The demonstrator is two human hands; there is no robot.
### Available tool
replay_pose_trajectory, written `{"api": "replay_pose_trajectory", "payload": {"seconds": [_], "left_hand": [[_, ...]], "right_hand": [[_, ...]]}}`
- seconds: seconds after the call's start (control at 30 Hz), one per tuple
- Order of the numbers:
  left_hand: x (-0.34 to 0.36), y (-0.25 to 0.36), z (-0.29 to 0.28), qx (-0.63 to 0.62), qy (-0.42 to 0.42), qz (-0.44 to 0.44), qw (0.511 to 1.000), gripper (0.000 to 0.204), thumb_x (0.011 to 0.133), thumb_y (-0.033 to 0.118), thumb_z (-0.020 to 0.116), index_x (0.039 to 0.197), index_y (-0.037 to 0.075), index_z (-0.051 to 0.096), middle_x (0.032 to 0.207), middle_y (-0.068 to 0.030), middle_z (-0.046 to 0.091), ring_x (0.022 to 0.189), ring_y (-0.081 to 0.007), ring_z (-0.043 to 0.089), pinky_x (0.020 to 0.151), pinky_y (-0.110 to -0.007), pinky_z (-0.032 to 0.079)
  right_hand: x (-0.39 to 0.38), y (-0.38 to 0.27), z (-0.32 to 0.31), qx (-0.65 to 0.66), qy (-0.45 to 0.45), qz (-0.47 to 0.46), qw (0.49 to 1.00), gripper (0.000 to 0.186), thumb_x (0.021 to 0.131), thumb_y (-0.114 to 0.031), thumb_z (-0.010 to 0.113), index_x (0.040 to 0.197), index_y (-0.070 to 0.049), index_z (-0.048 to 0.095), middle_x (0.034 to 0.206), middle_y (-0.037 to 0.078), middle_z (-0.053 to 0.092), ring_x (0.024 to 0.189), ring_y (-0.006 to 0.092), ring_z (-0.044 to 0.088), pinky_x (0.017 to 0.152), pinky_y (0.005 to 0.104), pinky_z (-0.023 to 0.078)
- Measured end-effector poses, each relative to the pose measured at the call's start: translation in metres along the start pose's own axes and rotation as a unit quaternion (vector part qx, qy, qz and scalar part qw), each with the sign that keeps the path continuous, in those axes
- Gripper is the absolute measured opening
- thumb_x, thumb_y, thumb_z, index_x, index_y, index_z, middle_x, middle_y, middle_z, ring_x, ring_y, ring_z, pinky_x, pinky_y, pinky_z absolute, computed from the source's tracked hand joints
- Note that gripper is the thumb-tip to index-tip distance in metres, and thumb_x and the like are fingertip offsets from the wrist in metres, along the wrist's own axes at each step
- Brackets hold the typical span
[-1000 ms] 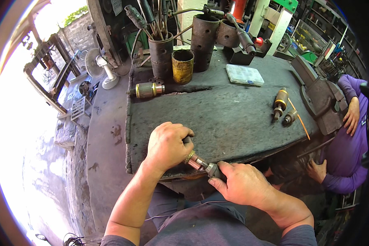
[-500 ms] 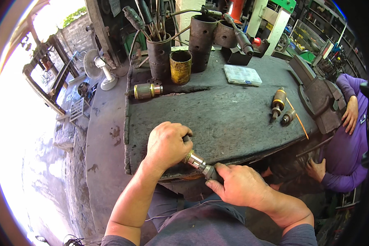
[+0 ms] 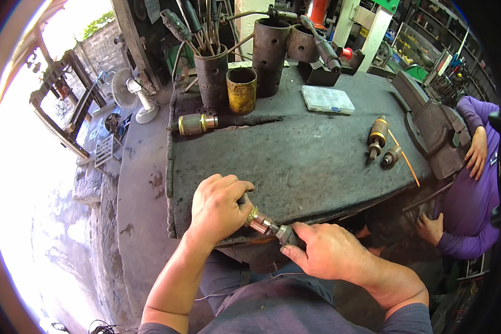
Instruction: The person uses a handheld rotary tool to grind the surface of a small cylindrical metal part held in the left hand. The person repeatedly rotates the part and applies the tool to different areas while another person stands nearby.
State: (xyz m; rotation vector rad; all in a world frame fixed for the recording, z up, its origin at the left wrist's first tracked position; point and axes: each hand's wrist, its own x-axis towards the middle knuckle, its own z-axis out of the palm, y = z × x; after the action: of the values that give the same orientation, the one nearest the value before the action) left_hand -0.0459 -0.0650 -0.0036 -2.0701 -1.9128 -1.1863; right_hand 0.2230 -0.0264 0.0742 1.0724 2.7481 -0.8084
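Note:
Over the near edge of the workbench, my left hand (image 3: pixel 220 206) is closed around a motor armature (image 3: pixel 260 222), covering most of its body. Yellowish windings and the copper-coloured commutator show beyond my fingers, pointing down to the right. My right hand (image 3: pixel 331 250) grips a dark grey round piece (image 3: pixel 287 235) at the shaft end, thumb and index finger along it. My palm hides the rest of that piece, so its kind is unclear.
On the workbench (image 3: pixel 295 150) lie another armature (image 3: pixel 193 124), an armature with a gear (image 3: pixel 378 138), a small gear part (image 3: pixel 391 157) and a clear plastic case (image 3: pixel 327 100). Metal cylinders (image 3: pixel 211 83) and a yellow can (image 3: pixel 241 92) stand behind. A vise (image 3: pixel 437 133) and a purple-clothed person (image 3: pixel 467 200) are right.
My left hand has shifted slightly left and down with the armature, which has tilted a little flatter. My right hand stays almost in place. The view has shifted slightly.

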Motion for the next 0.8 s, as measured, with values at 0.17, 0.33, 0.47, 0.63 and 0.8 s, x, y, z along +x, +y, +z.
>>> {"api": "replay_pose_trajectory", "payload": {"seconds": [0.17, 0.33, 0.47, 0.63, 0.8], "left_hand": [[-0.0053, 0.0007, -0.002, -0.009, 0.016, 0.005, 1.0, 0.02, 0.078, 0.002, 0.077, 0.095, 0.01, 0.085, 0.077, -0.0043, 0.065, 0.071, -0.03, 0.06, 0.073, -0.044, 0.054], [-0.0035, 0.0008, -0.0013, -0.009, 0.013, 0.008, 1.0, 0.019, 0.078, 0.002, 0.078, 0.094, 0.01, 0.085, 0.077, -0.0044, 0.065, 0.071, -0.03, 0.061, 0.073, -0.044, 0.054], [-0.0028, 0.0008, -0.0012, -0.007, 0.013, 0.007, 1.0, 0.02, 0.078, 0.002, 0.077, 0.094, 0.01, 0.085, 0.077, -0.0047, 0.066, 0.071, -0.03, 0.061, 0.073, -0.044, 0.054], [-0.0026, -0.0006, -0.0002, -0.006, 0.012, 0.009, 1.0, 0.02, 0.078, 0.002, 0.077, 0.094, 0.01, 0.085, 0.077, -0.0048, 0.067, 0.071, -0.0302, 0.062, 0.073, -0.044, 0.054], [-0.0019, -0.0003, -0.0003, -0.008, 0.015, 0.008, 1.0, 0.02, 0.077, 0.002, 0.078, 0.093, 0.01, 0.085, 0.077, -0.0051, 0.066, 0.071, -0.0306, 0.062, 0.072, -0.044, 0.054]], "right_hand": [[0.0023, 0.0005, 0.0018, -0.002, -0.002, -0.007, 1.0, 0.048, 0.112, -0.047, 0.071, 0.113, 0.001, 0.07, 0.088, 0.026, 0.079, 0.085, 0.052, 0.079, 0.077, 0.0613, 0.064], [0.0006, -0.0033, 0.0011, -0.003, -0.014, -0.02, 1.0, 0.049, 0.112, -0.048, 0.071, 0.113, 0.0, 0.071, 0.088, 0.027, 0.08, 0.083, 0.052, 0.079, 0.076, 0.0612, 0.064], [0.0015, -0.0039, -0.0004, -0.014, -0.015, -0.015, 1.0, 0.049, 0.112, -0.049, 0.071, 0.114, 0.001, 0.071, 0.09, 0.027, 0.08, 0.084, 0.051, 0.08, 0.077, 0.0611, 0.064], [0.0023, -0.0057, 0.0001, -0.018, -0.02, -0.009, 1.0, 0.05, 0.112, -0.049, 0.07, 0.116, 0.001, 0.071, 0.091, 0.025, 0.081, 0.088, 0.0499, 0.081, 0.081, 0.0601, 0.065], [0.0008, -0.0072, 0.0006, -0.021, -0.041, -0.013, 0.999, 0.049, 0.112, -0.048, 0.071, 0.114, 0.001, 0.071, 0.09, 0.024, 0.08, 0.086, 0.0493, 0.08, 0.078, 0.0604, 0.064]]}}
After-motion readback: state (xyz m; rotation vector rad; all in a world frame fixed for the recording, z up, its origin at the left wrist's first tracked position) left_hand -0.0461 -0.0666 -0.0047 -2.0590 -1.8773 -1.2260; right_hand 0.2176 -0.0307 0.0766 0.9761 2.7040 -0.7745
